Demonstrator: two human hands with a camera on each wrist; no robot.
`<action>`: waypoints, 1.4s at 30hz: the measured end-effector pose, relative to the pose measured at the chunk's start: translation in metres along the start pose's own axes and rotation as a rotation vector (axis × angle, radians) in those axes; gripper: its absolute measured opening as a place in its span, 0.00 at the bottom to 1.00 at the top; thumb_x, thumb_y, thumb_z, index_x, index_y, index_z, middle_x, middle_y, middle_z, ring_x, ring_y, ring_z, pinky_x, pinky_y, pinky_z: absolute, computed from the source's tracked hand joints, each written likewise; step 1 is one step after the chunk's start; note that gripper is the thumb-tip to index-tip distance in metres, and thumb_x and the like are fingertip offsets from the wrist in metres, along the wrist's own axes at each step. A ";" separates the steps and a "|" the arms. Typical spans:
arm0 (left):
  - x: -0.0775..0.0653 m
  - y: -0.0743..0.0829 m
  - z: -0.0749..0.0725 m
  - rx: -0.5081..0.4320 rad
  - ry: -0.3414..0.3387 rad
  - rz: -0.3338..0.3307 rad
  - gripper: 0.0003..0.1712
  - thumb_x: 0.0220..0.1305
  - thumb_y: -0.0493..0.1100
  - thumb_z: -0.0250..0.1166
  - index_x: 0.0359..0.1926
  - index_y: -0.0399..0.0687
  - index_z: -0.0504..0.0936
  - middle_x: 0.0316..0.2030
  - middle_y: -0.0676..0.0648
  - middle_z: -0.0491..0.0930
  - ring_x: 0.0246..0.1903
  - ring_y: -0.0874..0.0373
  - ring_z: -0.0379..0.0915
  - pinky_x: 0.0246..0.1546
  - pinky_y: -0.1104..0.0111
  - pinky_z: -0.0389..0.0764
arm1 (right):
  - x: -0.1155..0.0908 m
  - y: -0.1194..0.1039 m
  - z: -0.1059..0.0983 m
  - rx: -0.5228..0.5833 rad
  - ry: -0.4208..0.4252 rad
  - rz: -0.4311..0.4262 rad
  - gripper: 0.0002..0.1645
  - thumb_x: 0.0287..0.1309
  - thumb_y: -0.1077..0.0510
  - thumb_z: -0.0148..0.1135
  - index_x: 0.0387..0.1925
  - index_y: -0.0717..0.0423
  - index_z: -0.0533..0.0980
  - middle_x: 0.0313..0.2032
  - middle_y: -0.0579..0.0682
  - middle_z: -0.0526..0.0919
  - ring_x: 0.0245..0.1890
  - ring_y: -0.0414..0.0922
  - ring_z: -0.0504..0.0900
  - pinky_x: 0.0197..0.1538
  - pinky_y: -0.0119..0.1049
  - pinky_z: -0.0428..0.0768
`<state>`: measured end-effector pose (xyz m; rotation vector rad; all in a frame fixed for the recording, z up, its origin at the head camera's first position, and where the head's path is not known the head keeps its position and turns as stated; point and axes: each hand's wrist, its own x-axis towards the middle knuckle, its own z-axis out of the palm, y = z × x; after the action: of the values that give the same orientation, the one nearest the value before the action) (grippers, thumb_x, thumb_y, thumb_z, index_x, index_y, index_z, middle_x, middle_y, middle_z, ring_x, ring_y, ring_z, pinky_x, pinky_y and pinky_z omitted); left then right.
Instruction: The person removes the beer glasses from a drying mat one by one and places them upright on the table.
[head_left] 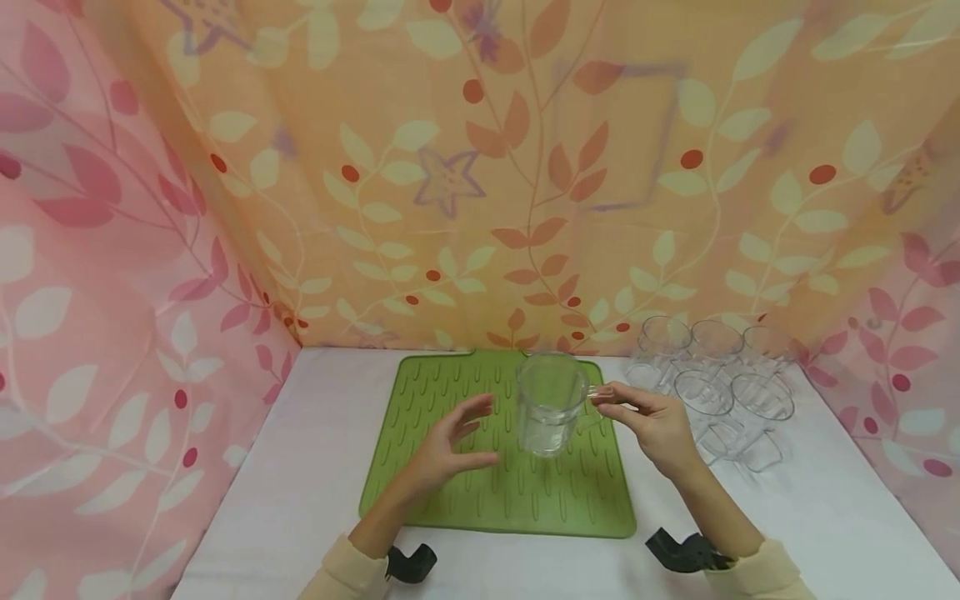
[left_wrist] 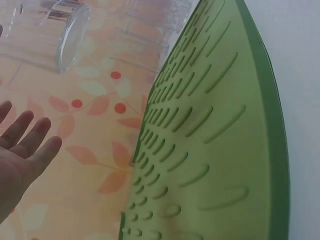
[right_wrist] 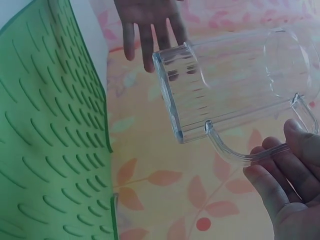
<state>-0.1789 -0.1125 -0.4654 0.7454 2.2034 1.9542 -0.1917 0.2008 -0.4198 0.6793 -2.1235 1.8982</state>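
A clear glass mug (head_left: 551,404) hangs upright above the green ridged mat (head_left: 480,500). My right hand (head_left: 652,421) pinches its handle between thumb and fingers, as the right wrist view also shows along the handle (right_wrist: 235,155). To the left of the mug, my left hand (head_left: 453,442) is held up with its fingers spread and slightly bent, apart from the glass. In the left wrist view the left hand (left_wrist: 22,155) holds nothing, and the thick base of the mug (left_wrist: 72,37) shows above it.
Several more clear glass mugs (head_left: 705,392) stand close together at the back right of the white table (head_left: 285,500). Patterned cloth walls (head_left: 450,250) rise behind and on both sides. Black wrist mounts (head_left: 682,552) sit on the forearms.
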 end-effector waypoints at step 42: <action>-0.061 -0.025 -0.049 0.235 0.206 -0.192 0.46 0.55 0.43 0.73 0.72 0.51 0.60 0.73 0.44 0.59 0.73 0.40 0.51 0.72 0.40 0.54 | -0.004 -0.027 -0.057 0.143 0.317 -0.066 0.20 0.51 0.82 0.59 0.49 0.87 0.71 0.37 0.47 0.90 0.38 0.38 0.89 0.44 0.26 0.84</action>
<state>-0.1521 -0.1835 -0.4959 0.3497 2.5480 1.7714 -0.1834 0.2559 -0.3895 0.4327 -1.7654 1.9838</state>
